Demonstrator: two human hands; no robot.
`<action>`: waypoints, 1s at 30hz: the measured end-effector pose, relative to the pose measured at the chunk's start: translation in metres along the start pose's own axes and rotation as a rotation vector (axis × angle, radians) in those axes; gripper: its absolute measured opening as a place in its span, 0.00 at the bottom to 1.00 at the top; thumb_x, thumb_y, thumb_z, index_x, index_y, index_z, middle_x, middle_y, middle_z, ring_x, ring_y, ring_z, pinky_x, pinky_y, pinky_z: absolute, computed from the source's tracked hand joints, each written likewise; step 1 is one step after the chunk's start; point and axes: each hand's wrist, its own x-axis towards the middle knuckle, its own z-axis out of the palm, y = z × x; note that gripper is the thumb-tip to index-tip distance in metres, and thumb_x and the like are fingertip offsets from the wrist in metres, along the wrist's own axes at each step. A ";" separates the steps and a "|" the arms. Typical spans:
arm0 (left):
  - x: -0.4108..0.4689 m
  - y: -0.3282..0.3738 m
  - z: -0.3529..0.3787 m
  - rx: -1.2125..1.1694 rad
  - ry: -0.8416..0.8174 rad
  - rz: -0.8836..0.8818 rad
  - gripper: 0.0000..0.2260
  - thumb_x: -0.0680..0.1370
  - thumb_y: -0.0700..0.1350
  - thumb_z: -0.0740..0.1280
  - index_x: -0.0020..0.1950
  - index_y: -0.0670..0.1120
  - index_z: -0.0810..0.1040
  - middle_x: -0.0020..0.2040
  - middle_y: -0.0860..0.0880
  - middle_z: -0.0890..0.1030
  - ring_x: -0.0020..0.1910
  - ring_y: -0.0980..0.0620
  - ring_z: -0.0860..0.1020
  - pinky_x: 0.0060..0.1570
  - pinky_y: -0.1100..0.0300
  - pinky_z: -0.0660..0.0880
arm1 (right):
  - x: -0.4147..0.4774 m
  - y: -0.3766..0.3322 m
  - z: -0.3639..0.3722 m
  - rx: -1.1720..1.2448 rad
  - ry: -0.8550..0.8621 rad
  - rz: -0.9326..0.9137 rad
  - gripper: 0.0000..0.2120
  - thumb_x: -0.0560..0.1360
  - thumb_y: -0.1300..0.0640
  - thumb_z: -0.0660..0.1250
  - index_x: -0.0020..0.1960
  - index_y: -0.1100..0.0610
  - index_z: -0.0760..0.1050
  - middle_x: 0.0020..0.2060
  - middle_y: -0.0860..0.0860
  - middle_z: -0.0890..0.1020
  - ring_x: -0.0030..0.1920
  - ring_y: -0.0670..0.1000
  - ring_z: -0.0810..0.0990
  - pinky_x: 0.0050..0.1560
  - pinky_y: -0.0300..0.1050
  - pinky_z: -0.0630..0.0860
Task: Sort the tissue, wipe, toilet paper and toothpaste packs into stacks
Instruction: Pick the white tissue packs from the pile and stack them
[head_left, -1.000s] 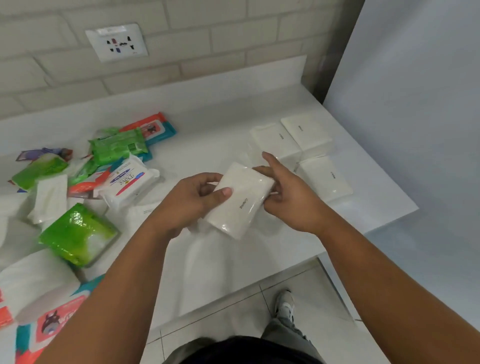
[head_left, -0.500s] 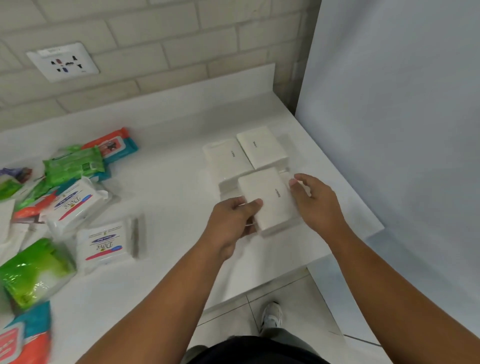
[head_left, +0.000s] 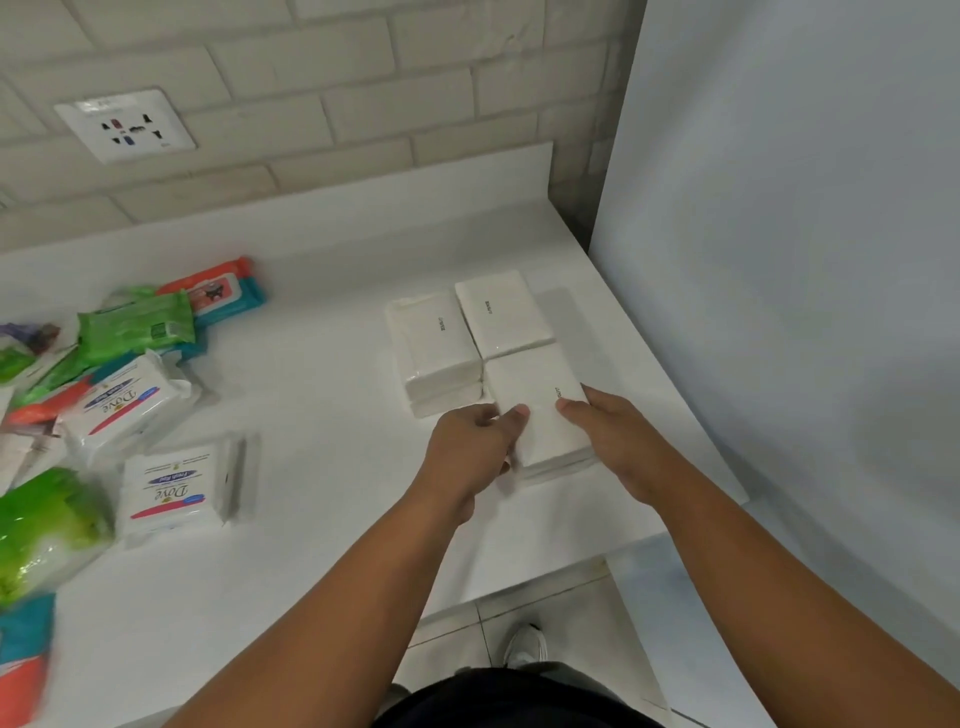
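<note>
White panel (head_left: 779, 260) right of tissue pack (head_left: 540, 415)

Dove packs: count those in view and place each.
2. First Dove pack leans on the mixed pile at left; second Dove pack lies flat nearer the counter edge. The pile may hide more.

White counter (head_left: 322, 364), tissue stacks (head_left: 506, 312), wipe packs (head_left: 166, 488)

Bright, even light, seemingly from overhead, gives soft shadows on the white worktop (head_left: 322, 364). Glare washes out the white packs (head_left: 467, 332). The lower-left packs (head_left: 31, 649) are blurred. Wall tiles (head_left: 363, 104) bow with wide-angle distortion.
</note>
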 end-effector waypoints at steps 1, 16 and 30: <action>0.000 0.000 0.001 -0.001 0.000 0.011 0.11 0.78 0.53 0.71 0.52 0.47 0.85 0.47 0.49 0.87 0.50 0.45 0.85 0.56 0.48 0.82 | 0.000 -0.001 0.000 -0.003 -0.007 0.002 0.14 0.81 0.51 0.63 0.64 0.48 0.79 0.55 0.44 0.85 0.59 0.49 0.82 0.68 0.54 0.72; -0.027 0.006 -0.077 0.221 0.229 0.223 0.10 0.78 0.59 0.68 0.52 0.55 0.83 0.51 0.59 0.83 0.47 0.60 0.81 0.48 0.61 0.76 | -0.011 -0.065 0.055 -0.525 0.324 -0.672 0.16 0.77 0.58 0.68 0.65 0.57 0.76 0.64 0.50 0.78 0.66 0.49 0.75 0.64 0.30 0.64; -0.060 -0.034 -0.245 0.359 0.550 0.238 0.06 0.79 0.51 0.69 0.55 0.55 0.81 0.47 0.64 0.82 0.43 0.66 0.79 0.37 0.71 0.74 | 0.000 -0.061 0.228 -0.610 -0.082 -0.718 0.13 0.76 0.56 0.68 0.60 0.54 0.78 0.60 0.45 0.79 0.63 0.47 0.76 0.65 0.39 0.69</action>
